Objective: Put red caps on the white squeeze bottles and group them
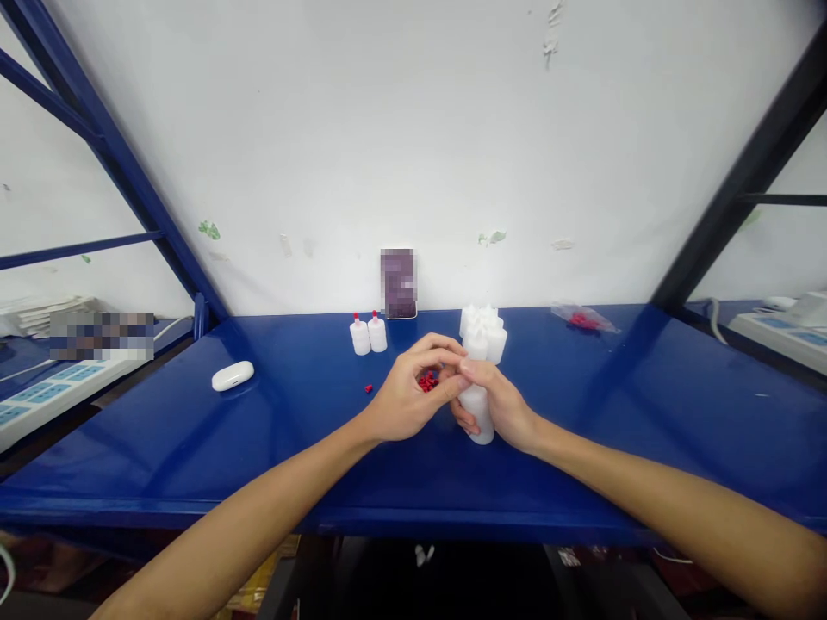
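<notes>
My right hand (507, 403) is wrapped around a white plastic bottle (479, 415) standing near the front middle of the blue table. At the bottle's top, the fingers and thumb of my left hand (413, 392) come together and meet my right thumb. Whatever they pinch there is hidden, and so is the bottle's tip. Several small red caps (427, 381) lie in a pile, partly covered by my left hand. One loose red cap (368, 388) lies farther left.
Two white bottles (360, 337) with red caps stand behind my left hand. Several white bottles (494, 341) are grouped behind my right hand. A clear bag (585, 320) with red pieces lies back right. A white case (233, 376) sits left, and a phone (399, 284) leans on the wall.
</notes>
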Demonstrator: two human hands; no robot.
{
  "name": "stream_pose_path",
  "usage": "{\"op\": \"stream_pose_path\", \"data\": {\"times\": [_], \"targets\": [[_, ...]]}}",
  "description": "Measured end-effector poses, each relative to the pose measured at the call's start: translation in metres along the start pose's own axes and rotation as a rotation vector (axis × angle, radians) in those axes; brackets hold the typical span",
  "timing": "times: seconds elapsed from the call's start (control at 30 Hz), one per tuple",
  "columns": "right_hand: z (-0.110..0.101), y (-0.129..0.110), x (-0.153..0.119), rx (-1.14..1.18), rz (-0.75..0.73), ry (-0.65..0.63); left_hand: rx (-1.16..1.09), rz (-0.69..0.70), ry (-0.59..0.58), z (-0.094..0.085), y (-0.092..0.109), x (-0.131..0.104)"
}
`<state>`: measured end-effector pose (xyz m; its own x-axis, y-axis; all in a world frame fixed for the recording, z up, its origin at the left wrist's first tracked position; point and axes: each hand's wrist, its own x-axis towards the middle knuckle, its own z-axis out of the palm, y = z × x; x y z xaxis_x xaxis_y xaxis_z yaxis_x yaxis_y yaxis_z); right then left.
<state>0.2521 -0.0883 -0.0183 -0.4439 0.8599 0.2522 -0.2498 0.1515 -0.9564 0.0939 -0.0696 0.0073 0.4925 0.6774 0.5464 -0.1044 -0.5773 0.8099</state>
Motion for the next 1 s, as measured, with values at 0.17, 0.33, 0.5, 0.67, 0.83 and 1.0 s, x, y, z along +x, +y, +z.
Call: {"op": "stream_pose_path", "data": {"times": [0.17, 0.33, 0.5, 0.67, 0.83, 1.0], "targets": [[0.004, -0.001, -0.006, -0.05, -0.043, -0.027, 0.043, 0.076, 0.172, -0.058, 0.001, 0.004], [0.007, -0.008, -0.012, -0.107, -0.117, -0.151, 0.497, -0.282, 0.152, -0.123, -0.01, -0.026], [0.007, -0.01, -0.012, -0.191, -0.055, -0.264, 0.657, -0.452, 0.15, -0.147, -0.032, -0.045], [0.005, -0.005, -0.014, -0.173, -0.006, -0.271, 0.663, -0.397, 0.112, -0.146, -0.043, -0.039], [0.004, -0.004, -0.014, -0.168, 0.023, -0.307, 0.772, -0.318, 0.14, -0.135, -0.032, -0.041], [0.006, -0.008, -0.01, -0.16, -0.02, -0.379, 0.88, -0.228, -0.206, -0.118, -0.025, -0.042]]}}
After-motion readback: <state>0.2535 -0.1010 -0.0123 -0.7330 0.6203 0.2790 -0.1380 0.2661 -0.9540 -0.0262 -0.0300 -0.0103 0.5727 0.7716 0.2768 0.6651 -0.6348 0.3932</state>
